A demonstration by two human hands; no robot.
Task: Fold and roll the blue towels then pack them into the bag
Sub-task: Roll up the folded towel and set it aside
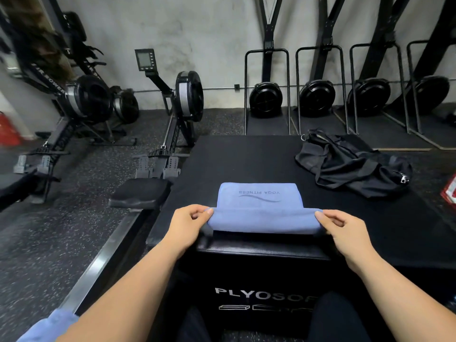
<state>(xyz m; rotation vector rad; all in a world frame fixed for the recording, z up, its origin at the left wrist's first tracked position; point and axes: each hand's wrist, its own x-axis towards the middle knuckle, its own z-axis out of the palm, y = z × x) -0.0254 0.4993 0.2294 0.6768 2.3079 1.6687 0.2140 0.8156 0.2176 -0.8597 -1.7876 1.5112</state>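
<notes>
Head view: we find left hand (190, 224) and right hand (343, 227) fingers pinching the near fold of the blue towel (261, 206) on the surface (237, 159).

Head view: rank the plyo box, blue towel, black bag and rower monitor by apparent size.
1. Plyo box, by far.
2. Black bag and blue towel: about alike, not ranked; the bag lies farther away.
3. Rower monitor, smallest, though farthest.

The scene is being viewed through a single wide-angle camera worn on the head, which is being aimed forward and downward. The plyo-box worktop (246, 164) is being framed close beneath the lens, while the rowing machines (189, 96) and the far wall (197, 28) are being taken in beyond.
</notes>
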